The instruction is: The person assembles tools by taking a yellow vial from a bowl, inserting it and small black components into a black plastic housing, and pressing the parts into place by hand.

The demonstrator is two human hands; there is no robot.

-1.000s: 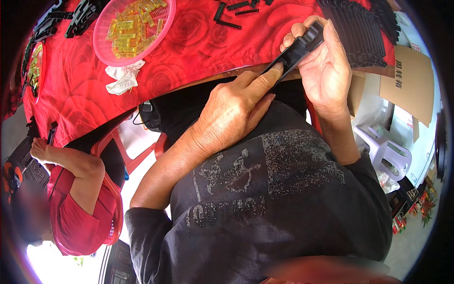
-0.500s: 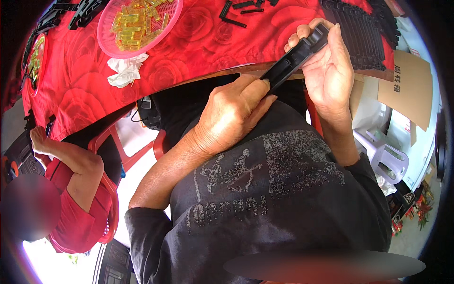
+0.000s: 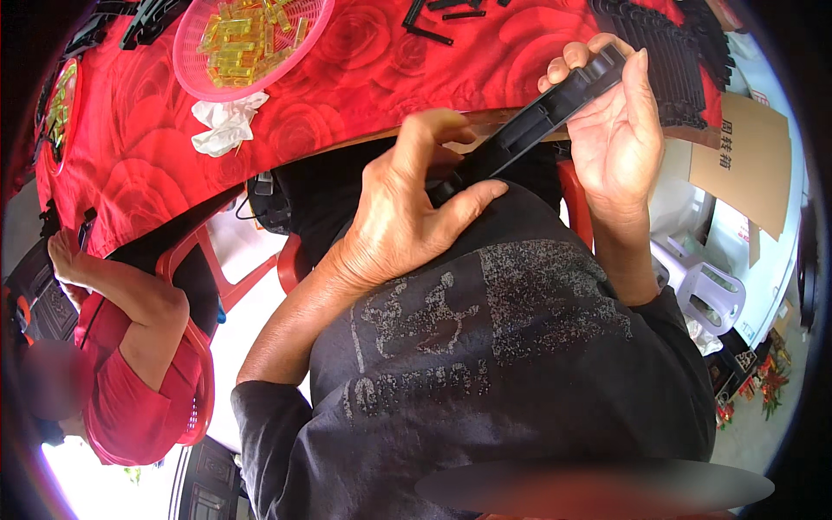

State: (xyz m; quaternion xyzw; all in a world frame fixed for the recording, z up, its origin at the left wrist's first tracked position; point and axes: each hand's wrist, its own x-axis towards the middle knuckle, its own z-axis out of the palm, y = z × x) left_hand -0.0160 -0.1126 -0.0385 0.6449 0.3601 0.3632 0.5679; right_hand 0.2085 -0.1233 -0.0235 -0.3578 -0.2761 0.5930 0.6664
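Tilting flatter than before, the black strip (image 3: 529, 121) stays gripped by both hands.

Cardboard carton (image 3: 741, 165): flat brown panel at the right edge, beside the red-clothed table (image 3: 347, 78), bearing dark printed characters on its face. Small packages (image 3: 754, 381): red and dark, low at the far right near the floor, possibly boxed goods; too small to tell further.

We see a pink basket (image 3: 195, 65) of yellow pieces (image 3: 243, 30) near the red tablecloth's (image 3: 347, 87) far edge, crumpled tissue (image 3: 227, 123) beside it, and black strips (image 3: 667, 52) stacked at the right corner.
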